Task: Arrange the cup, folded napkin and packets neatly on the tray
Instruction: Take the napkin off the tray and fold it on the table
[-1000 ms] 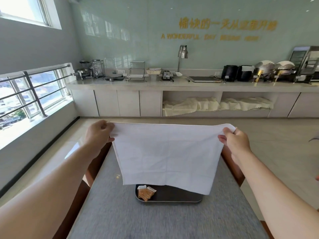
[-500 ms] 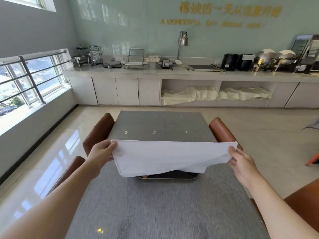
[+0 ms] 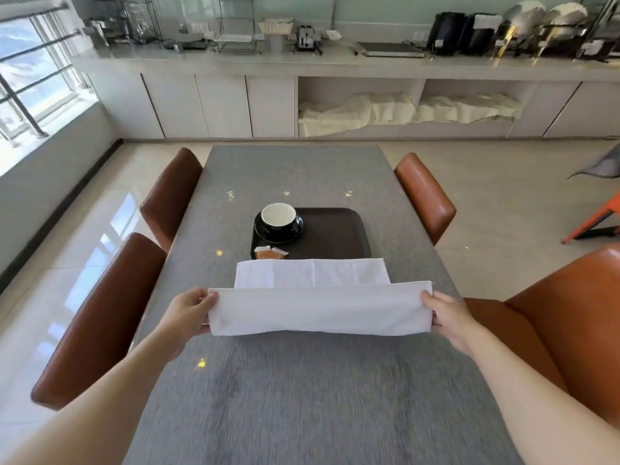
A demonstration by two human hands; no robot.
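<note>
A white cloth napkin (image 3: 318, 308) lies across the grey table, its near part doubled over. My left hand (image 3: 191, 312) pinches its left end and my right hand (image 3: 448, 318) pinches its right end. Just beyond it sits a dark tray (image 3: 335, 236). A black cup with a white inside (image 3: 278, 218) stands on a black saucer in the tray's far left corner. Brown and white packets (image 3: 270, 253) lie at the tray's near left corner, partly hidden by the napkin's far edge.
The grey table (image 3: 302, 397) has brown chairs on the left (image 3: 100, 317) (image 3: 172, 193) and orange ones on the right (image 3: 424, 196) (image 3: 570, 330). A long counter with appliances (image 3: 335, 58) runs along the far wall.
The napkin came down from being held up in the air to lying on the table with a fold in it. The cup and tray, hidden before, are now in view.
</note>
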